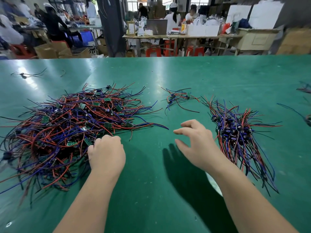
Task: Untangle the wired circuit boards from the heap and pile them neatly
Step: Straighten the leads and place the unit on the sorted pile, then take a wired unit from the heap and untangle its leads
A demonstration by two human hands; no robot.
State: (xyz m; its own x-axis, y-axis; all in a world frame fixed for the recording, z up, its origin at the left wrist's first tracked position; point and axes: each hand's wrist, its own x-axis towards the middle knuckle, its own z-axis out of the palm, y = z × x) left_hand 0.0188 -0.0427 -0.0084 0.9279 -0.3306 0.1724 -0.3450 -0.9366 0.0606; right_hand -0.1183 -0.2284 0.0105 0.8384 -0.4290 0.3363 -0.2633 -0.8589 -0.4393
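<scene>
A big tangled heap of small green circuit boards with red, blue and black wires [70, 125] covers the left of the green table [168, 73]. My left hand [106, 153] is at the heap's near right edge, fingers curled down into the wires; what they hold is hidden. To the right lies a neat pile of boards [239, 132] with their wires running the same way. My right hand [196, 145] hovers above the table between heap and pile, fingers spread and holding nothing. A small cluster of a few wired boards [178, 98] lies farther back.
Stray wires lie at the far left [27, 74] and at the right edge [304, 88]. Beyond the table's far edge are workbenches, red stools, cardboard boxes and several people at work.
</scene>
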